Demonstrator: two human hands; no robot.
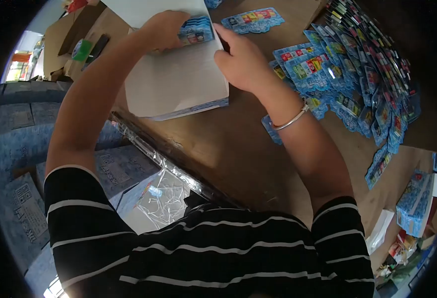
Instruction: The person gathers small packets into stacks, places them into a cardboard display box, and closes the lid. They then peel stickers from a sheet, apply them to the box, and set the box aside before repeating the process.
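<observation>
An open cardboard box [178, 84], white inside with a blue printed outside, lies on the table in front of me. My left hand [165, 31] reaches into its far end, fingers closed on a stack of blue printed blister cards [197, 31]. The fingertips are partly hidden behind the cards and wrist. My right hand [238, 57] grips the right wall of the box, thumb and fingers on either side of it. One more blue blister card group [254, 20] lies on the table just beyond my right hand.
A large fanned heap of blister cards [348, 74] spreads over the right of the brown table [228, 149]. A green tape roll [82, 50] sits at the far left. Blue printed cartons [29, 208] stand at the left, and a blue box [415, 203] is at the lower right.
</observation>
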